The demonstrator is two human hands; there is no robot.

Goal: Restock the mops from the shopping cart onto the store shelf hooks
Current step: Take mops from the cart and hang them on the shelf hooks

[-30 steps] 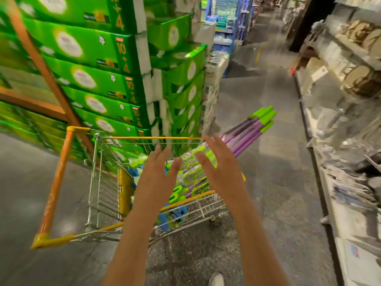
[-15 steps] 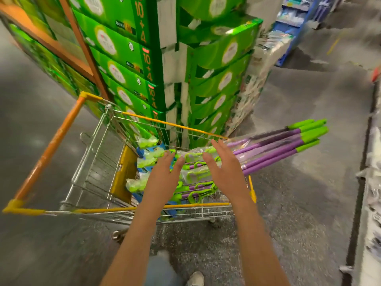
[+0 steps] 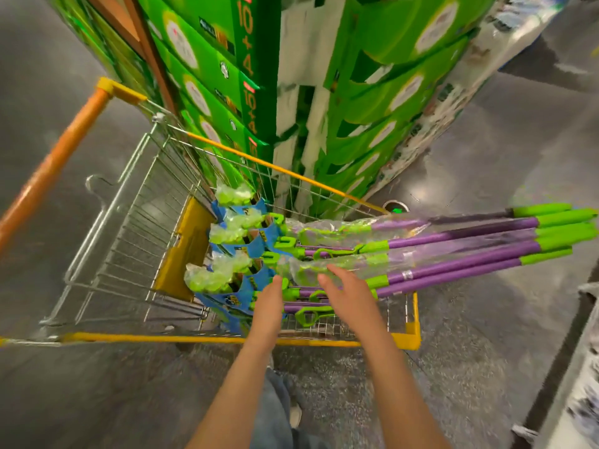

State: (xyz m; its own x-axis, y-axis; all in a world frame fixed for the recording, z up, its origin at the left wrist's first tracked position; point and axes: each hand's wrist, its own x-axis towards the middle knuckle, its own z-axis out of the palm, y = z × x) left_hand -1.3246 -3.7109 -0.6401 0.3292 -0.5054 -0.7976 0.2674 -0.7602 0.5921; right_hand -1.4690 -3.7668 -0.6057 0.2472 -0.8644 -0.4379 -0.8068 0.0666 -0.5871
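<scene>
Several mops (image 3: pixel 453 251) with purple poles, green grips and green heads in blue card sleeves lie in a wire shopping cart (image 3: pixel 136 222) with yellow trim. Their poles stick out over the cart's right end. My left hand (image 3: pixel 270 303) reaches down over the mop heads with straight fingers, holding nothing. My right hand (image 3: pixel 350 293) hovers over the plastic-wrapped poles, fingers spread and relaxed. Whether either hand touches a mop is unclear.
A tall stack of green boxes (image 3: pixel 227 76) stands right behind the cart. The cart's orange handle (image 3: pixel 48 176) is at the left. Grey floor (image 3: pixel 486 351) stretches around me. A shelf edge with wrapped goods (image 3: pixel 583 367) shows at the far right.
My view tilted down and closer to the cart. Both hands moved lower into the cart, onto the area of the mops.
</scene>
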